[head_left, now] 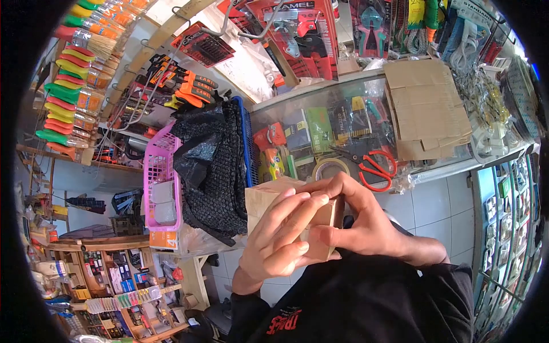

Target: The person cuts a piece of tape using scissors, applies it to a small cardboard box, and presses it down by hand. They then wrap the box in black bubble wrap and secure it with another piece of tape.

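Note:
A small brown cardboard box [323, 212] is held between my two hands, close in front of my chest. My right hand [366, 220] grips its right side, with the thumb along the near edge and the fingers bent over the far edge. On the other side my left hand [280, 234] presses against it with long, slightly parted fingers. A wider brown cardboard piece [257, 201] shows behind the left fingers. Just beyond the hands, a roll of tape [330, 166] lies on the glass counter [297, 103], beside red-handled scissors [377, 171]. The hands hide much of the box.
A flat cardboard sheet [426, 108] lies on the counter at right. Black woven bags [211, 171] stand left of my hands beside a pink basket [163, 177]. Packaged tools [303, 37] hang overhead, and paintbrushes [74, 97] hang at far left. Stocked shelves [123, 280] fill the lower left.

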`<state>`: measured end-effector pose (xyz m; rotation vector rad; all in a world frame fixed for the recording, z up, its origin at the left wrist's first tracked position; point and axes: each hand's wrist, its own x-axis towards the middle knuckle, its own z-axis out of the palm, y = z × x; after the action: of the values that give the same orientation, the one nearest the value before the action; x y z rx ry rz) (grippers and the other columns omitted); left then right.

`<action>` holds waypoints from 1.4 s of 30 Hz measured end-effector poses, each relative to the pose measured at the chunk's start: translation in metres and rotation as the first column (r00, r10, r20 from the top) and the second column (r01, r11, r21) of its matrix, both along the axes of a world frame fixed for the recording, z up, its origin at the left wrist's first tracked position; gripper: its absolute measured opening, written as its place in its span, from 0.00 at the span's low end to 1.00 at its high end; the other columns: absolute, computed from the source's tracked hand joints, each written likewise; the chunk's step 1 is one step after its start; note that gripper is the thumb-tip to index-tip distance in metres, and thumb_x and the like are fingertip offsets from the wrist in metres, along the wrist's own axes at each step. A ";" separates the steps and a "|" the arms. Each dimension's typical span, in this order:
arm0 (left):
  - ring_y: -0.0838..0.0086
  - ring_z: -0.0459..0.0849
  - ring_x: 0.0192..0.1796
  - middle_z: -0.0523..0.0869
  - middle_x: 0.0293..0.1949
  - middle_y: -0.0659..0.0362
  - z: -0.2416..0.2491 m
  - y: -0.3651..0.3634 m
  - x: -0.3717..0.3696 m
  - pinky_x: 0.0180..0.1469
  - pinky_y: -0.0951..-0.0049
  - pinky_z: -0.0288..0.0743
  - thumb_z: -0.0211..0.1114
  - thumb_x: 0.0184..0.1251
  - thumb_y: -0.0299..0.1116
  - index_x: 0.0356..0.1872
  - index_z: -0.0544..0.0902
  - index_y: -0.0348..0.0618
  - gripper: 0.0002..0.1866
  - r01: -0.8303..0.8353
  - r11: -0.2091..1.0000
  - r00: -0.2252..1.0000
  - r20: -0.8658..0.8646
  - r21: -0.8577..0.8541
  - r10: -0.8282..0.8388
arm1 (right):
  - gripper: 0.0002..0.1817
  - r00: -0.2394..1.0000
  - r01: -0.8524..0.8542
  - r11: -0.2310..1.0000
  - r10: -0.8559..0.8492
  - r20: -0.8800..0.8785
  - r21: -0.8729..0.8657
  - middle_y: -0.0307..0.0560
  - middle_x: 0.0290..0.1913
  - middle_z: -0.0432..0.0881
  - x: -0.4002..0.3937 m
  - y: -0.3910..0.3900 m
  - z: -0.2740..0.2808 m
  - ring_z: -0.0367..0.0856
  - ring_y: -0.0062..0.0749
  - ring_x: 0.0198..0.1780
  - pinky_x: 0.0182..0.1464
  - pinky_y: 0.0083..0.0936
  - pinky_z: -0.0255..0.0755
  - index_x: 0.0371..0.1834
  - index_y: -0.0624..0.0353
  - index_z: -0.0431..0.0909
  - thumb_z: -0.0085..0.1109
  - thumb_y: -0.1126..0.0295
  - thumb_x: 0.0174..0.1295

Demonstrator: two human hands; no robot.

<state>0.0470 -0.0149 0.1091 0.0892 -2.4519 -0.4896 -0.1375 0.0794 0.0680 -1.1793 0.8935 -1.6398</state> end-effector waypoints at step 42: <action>0.60 0.73 0.78 0.75 0.76 0.52 -0.154 -0.060 -0.030 0.80 0.54 0.64 0.51 0.86 0.44 0.78 0.68 0.44 0.27 0.392 0.214 0.558 -0.416 0.895 0.717 | 0.44 0.775 0.247 0.963 -0.265 -0.574 -0.112 0.55 0.73 0.72 -0.046 -0.087 -0.076 0.73 0.55 0.76 0.76 0.43 0.71 0.70 0.53 0.70 0.88 0.70 0.49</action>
<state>0.0166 -0.0748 -0.0449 0.5736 -0.7579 -1.5240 -0.1837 -0.0078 -0.0080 -1.6924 1.4782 -1.5103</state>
